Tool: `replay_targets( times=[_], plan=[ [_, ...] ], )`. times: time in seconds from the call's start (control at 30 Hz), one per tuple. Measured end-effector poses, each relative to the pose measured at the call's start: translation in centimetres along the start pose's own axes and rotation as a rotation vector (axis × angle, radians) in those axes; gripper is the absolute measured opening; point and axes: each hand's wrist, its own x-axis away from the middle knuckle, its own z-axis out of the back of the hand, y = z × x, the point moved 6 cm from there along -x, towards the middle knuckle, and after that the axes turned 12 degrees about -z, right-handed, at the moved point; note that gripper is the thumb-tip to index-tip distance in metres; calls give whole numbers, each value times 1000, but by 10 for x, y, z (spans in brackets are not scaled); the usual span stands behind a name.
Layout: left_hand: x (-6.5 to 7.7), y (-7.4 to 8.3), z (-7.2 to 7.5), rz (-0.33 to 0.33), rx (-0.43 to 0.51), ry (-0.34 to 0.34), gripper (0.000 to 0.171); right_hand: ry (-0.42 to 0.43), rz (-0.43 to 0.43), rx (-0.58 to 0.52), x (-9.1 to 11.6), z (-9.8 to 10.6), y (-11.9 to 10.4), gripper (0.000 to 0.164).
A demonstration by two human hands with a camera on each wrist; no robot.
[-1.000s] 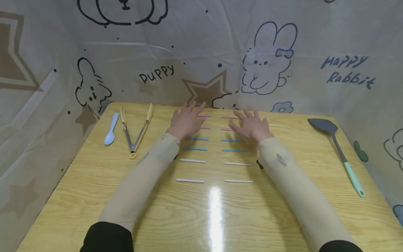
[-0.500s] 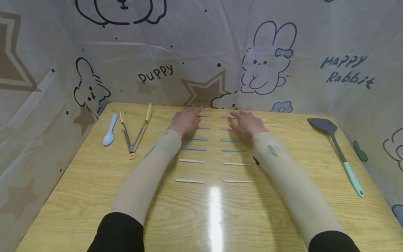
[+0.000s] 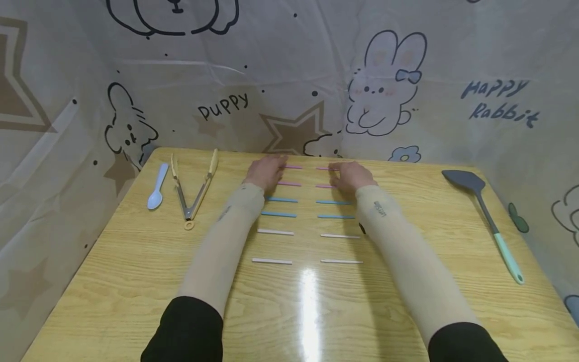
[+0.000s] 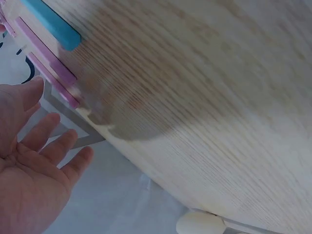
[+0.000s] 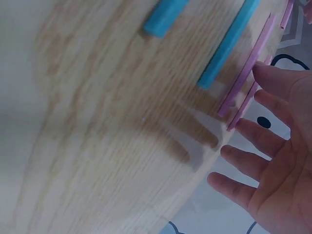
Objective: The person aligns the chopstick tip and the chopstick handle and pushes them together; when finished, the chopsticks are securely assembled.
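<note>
At the table's far edge my left hand [image 3: 265, 172] hovers over the outer ends of two pink sticks [image 4: 46, 51]. In the left wrist view its fingers are spread and loosely bent, with nothing between them. My right hand [image 3: 355, 176] is over the right column's far end, by two more pink sticks [image 5: 247, 68]. Its thumb overlaps the nearer one in the right wrist view, and its other fingers reach out loosely. Closer in, each column has two blue sticks [image 3: 282, 200] and two white sticks [image 3: 272, 261], all lying crosswise.
On the left lie a pale blue spoon [image 3: 156, 193] and spread tongs [image 3: 194, 206]. A spatula [image 3: 486, 211] with grey blade and mint handle is at the right. A printed cloth [image 3: 280, 65] hangs behind and beside the wooden table [image 3: 289, 311].
Both hands have come down from spread fingers toward the pink sticks. The right hand has shifted slightly left, and both forearms have drawn inward. The sticks lie as before.
</note>
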Motion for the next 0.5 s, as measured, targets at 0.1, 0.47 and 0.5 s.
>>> replay_targets(
  times=[0.1, 0.47, 0.5],
  plan=[
    [-4, 0, -1, -2, -1, 0, 52, 3, -13, 3, -2, -1, 1, 51],
    [-16, 0, -9, 20, -82, 17, 20, 101, 21, -4, -8, 2, -3, 39],
    [-18, 1, -9, 25, -93, 28, 17, 114, 22, -6, -8, 3, -4, 37]
  ],
)
